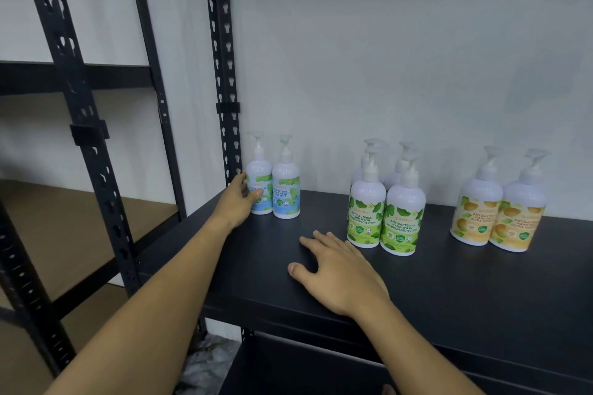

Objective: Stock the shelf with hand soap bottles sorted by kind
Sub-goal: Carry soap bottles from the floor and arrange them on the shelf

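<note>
Pump bottles of hand soap stand upright in three groups on a black shelf [449, 292]. At the far left are two blue-labelled bottles; my left hand [236, 202] wraps around the leftmost blue bottle [260, 179], beside the second blue bottle [286, 192]. Several green-labelled bottles [385, 218] stand in the middle, two in front and more behind. Two orange-labelled bottles [499, 218] stand at the right. My right hand [340, 276] rests flat on the shelf, fingers spread, holding nothing, just left of the green group.
A black perforated upright post [224, 74] rises just left of the blue bottles. A second rack with brown boards [64, 228] stands further left. A pale wall [385, 58] backs the shelf. A lower black shelf [305, 369] sits underneath.
</note>
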Motion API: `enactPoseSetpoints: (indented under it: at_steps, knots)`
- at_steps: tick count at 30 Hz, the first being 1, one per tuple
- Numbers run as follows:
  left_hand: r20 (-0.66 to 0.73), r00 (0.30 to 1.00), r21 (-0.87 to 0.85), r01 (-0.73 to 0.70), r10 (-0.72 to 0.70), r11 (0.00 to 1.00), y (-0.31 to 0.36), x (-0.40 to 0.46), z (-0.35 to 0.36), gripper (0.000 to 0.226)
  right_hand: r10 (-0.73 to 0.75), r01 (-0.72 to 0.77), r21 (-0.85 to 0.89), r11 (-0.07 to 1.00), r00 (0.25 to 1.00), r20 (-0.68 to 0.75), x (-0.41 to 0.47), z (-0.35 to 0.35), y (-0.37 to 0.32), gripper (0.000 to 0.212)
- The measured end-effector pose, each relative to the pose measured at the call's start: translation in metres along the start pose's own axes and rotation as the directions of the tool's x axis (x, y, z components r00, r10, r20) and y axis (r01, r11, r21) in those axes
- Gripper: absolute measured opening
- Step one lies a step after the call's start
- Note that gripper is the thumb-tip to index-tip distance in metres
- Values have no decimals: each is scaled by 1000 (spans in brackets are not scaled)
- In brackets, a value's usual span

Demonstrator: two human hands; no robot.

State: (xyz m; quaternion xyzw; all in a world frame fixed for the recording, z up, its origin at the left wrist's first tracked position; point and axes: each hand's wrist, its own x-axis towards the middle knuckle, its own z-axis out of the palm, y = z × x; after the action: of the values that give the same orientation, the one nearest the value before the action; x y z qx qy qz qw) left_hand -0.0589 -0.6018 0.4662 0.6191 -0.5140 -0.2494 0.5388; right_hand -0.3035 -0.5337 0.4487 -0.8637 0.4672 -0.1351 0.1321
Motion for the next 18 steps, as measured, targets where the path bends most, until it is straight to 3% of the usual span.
enactPoseSetpoints:
  at_steps: [4,6,8,13,18]
  knots:
    - [-188,980,29,70,-63,997,5,-16,7,62,13,-11,47,999,999,-48,-5,-4,-2,66]
    - [-309,950,46,57,-40,997,17,-35,16,53,30,-22,72,997,993,-112,-10,-8,-4,58]
    - [-335,942,39,-12,24,999,32,-59,31,38,52,-38,90,995,985,-164,-18,-12,-5,50]
    - [-95,990,31,-99,102,995,55,-107,82,24,190,-118,257,959,942,-278,-52,-27,18,28]
    - [97,987,82,-135,127,987,58,-114,127,52,432,-173,505,846,778,-457,-69,-49,71,6]
